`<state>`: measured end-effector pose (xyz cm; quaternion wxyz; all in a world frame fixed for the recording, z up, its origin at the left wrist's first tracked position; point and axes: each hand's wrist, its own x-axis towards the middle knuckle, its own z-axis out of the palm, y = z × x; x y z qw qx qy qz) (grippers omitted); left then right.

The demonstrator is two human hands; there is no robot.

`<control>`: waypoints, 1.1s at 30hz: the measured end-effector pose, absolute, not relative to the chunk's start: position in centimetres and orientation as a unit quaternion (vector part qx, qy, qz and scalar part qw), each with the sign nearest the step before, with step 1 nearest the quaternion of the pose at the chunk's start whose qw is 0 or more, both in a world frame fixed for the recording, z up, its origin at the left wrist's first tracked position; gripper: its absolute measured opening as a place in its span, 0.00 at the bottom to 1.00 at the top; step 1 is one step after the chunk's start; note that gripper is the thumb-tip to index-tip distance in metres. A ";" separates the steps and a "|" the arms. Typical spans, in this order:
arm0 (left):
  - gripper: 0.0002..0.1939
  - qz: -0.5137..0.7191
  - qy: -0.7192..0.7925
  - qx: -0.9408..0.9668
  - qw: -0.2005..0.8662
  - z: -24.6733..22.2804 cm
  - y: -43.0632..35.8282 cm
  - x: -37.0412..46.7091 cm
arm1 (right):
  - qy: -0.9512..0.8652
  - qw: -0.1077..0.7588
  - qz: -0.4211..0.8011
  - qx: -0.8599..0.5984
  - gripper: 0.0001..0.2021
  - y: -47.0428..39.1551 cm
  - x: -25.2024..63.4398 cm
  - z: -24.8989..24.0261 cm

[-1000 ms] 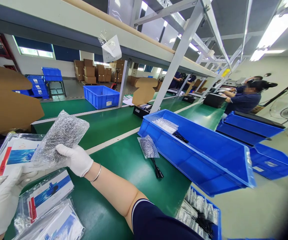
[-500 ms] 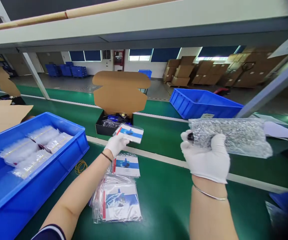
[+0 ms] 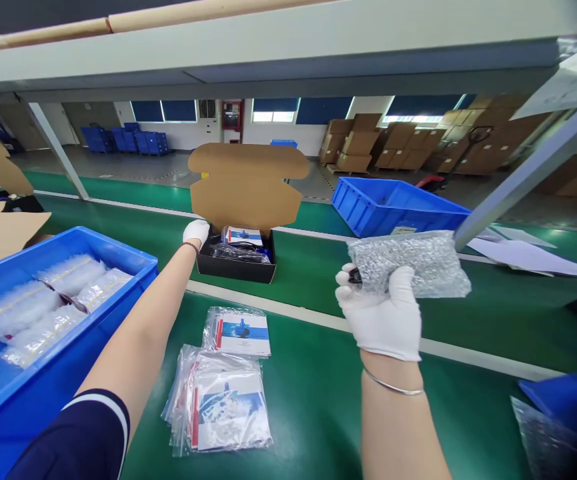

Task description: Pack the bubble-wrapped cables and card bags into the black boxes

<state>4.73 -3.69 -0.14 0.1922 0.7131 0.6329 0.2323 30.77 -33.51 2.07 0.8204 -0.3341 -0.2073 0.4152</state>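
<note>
My right hand [image 3: 381,313], in a white glove, grips a bubble-wrapped package [image 3: 413,267] in the air, thumb across its front. A small black part [image 3: 354,275] pokes out of the wrap by the fingers. My gloved left hand [image 3: 197,231] is at the left side of an open black cardboard box [image 3: 235,268], its fingers closed at the edge and partly hidden. The brown inside of the raised lid [image 3: 248,193] faces me. In the box, a bagged booklet [image 3: 245,236] lies at the back, behind a clear plastic-wrapped item [image 3: 241,253].
Bagged booklets lie in two stacks, a nearer one [image 3: 231,410] and a farther one [image 3: 243,335]. A blue bin [image 3: 118,337] with bubble-wrapped packs stands left; another blue bin [image 3: 398,203] is at the back right. A shelf beam [image 3: 268,50] spans overhead, with a slanted post [image 3: 518,177] at right.
My left hand has let go of the bagged booklet, now inside the box, and moved to the box's left side. The box has shifted slightly right and nearer. The bubble-wrapped package stays in my right hand.
</note>
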 end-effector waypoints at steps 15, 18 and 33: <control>0.24 -0.026 0.568 0.823 0.014 -4.3 -3.7 10.1 | -0.212 0.803 0.420 -0.366 0.22 -32.6 30.5 1.3; 0.19 0.003 0.554 0.832 0.003 -3.9 -4.7 11.2 | -0.210 0.797 0.418 -0.380 0.24 -32.5 30.4 1.1; 0.34 0.118 0.531 0.839 0.017 -7.4 -15.5 15.7 | -0.643 0.275 0.132 -0.702 0.16 -15.3 28.5 3.3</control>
